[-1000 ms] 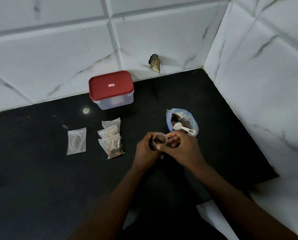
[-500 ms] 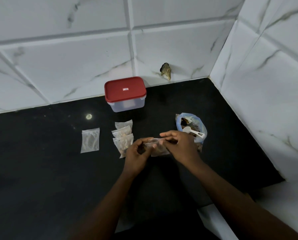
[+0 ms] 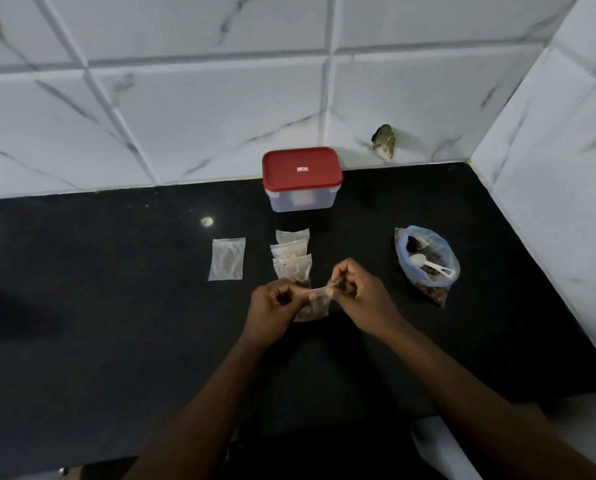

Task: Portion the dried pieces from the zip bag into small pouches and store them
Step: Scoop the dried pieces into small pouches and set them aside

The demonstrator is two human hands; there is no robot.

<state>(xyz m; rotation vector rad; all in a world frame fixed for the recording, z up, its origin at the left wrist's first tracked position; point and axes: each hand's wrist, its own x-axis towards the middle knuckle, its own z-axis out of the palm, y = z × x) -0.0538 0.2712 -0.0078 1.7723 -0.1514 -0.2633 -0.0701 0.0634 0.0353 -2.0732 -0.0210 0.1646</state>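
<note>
From the head view, the left hand (image 3: 272, 306) and right hand (image 3: 359, 292) each pinch an end of the top strip of a small pouch (image 3: 312, 304) with dried pieces in it, over the near middle of the black counter (image 3: 116, 341). Just left and farther, three filled pouches (image 3: 291, 259) overlap; the zip bag (image 3: 426, 263), a white scoop (image 3: 428, 265) inside, stands right.

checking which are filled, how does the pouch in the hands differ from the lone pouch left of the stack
The held pouch carries dark pieces in its lower part; the lone pouch looks flat and about empty. The left hand and right hand pinch the held pouch's top edge; the lone pouch lies untouched on the counter. Both are small clear plastic pouches.
</note>
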